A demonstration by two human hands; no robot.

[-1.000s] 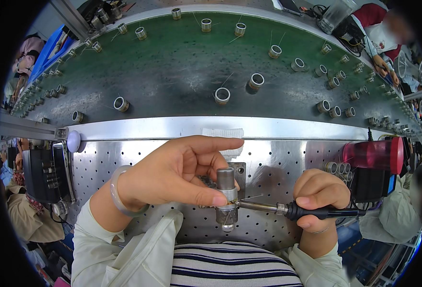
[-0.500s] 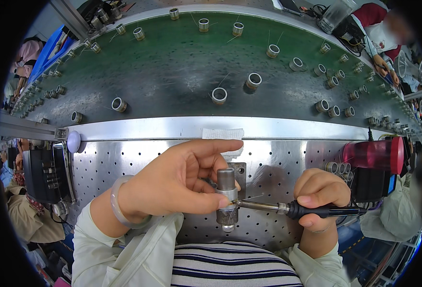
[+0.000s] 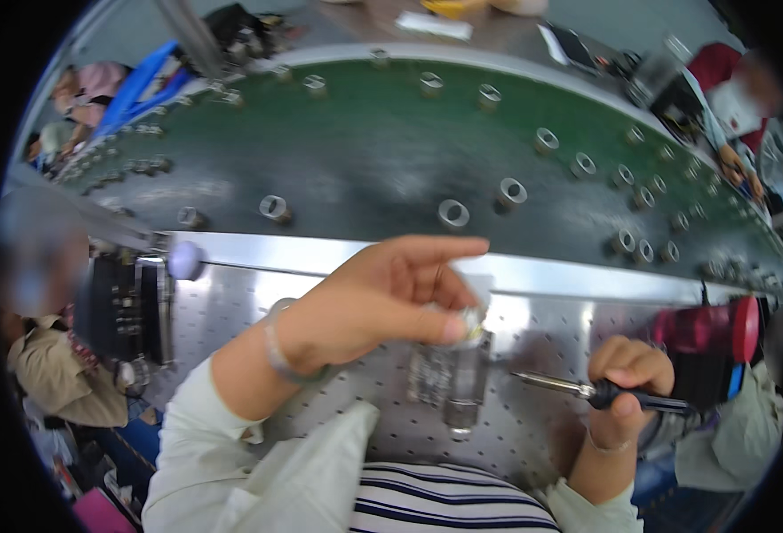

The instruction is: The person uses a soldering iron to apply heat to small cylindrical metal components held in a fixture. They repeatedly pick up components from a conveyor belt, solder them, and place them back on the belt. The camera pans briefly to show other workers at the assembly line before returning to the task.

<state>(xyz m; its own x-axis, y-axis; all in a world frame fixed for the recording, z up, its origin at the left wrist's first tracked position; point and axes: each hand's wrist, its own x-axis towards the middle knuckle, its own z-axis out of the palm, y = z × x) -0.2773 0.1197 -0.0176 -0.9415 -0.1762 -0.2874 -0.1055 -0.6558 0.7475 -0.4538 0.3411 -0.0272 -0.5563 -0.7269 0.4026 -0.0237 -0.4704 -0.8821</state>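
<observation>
Silvery small metal cylinder (image 3: pixel 469 322) sits pinched in my left hand (image 3: pixel 382 302) at centre frame; my right hand (image 3: pixel 627 377) grips a black-handled soldering iron (image 3: pixel 587 389) at lower right.

Open perforated desk (image 3: pixel 231 311) shows left of the left hand (image 3: pixel 382 298), clear up to the black box (image 3: pixel 125 306) at the edge. Between the metal fixture (image 3: pixel 452 382) and the soldering iron (image 3: pixel 587 389) a narrow gap remains. The red tool (image 3: pixel 707 333) blocks the right; metal cylinders (image 3: pixel 453 213) dot the far green belt (image 3: pixel 365 151).
</observation>
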